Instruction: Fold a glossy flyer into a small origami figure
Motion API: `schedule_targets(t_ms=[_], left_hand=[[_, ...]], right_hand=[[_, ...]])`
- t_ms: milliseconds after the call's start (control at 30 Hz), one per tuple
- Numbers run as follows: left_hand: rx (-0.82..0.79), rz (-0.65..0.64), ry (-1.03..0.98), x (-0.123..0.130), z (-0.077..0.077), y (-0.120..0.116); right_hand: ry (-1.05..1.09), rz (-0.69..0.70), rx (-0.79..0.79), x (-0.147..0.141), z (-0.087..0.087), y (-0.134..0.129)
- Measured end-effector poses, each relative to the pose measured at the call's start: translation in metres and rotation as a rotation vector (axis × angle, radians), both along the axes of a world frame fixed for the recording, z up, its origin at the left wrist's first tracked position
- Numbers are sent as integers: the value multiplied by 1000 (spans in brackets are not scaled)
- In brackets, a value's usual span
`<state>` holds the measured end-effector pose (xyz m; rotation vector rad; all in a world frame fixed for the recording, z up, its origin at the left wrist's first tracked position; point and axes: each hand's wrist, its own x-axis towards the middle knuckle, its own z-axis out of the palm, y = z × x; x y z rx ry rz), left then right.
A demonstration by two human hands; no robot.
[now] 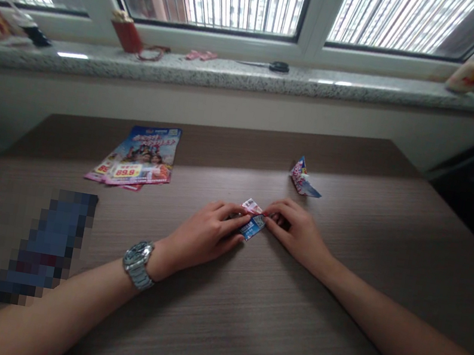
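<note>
Left hand point(214, 228) laid over left edge of folded printed paper point(253, 227), pinching or pressing, can't tell; right hand point(294, 229) closed on its right corner; paper between both, on wood-grain tabletop point(212, 325); best, I'd judge, edges matched first, left side steady, crease run slowly; smaller risk of skew.

"89.9" on the top flyer point(146, 155)

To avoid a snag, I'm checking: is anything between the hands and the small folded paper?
Nothing visible: the left hand and right hand both touch the folded paper. The paper figure sits beyond the right hand and the flyers lie off to the left, both out of the way.
</note>
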<state>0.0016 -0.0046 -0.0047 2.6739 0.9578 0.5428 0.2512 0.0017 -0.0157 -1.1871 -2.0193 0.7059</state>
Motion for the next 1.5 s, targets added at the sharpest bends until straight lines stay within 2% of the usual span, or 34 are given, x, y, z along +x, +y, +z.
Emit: schedule_targets(t_ms=[467, 600, 733, 933, 1300, 1500], left_hand=[[-52, 39, -3, 5, 7, -7], [-52, 55, -28, 3, 4, -5], [-58, 15, -29, 1, 1, -3], [-41, 23, 46, 2, 8, -4], [-8, 39, 125, 9, 19, -22], [11, -6, 105, 4, 13, -30]], right_hand=[[15, 12, -14, 0, -2, 2], [9, 20, -17, 0, 0, 2], [10, 25, -5, 0, -1, 3], [18, 18, 2, 1, -5, 4], [25, 48, -23, 0, -2, 4], [16, 105, -19, 4, -2, 4]])
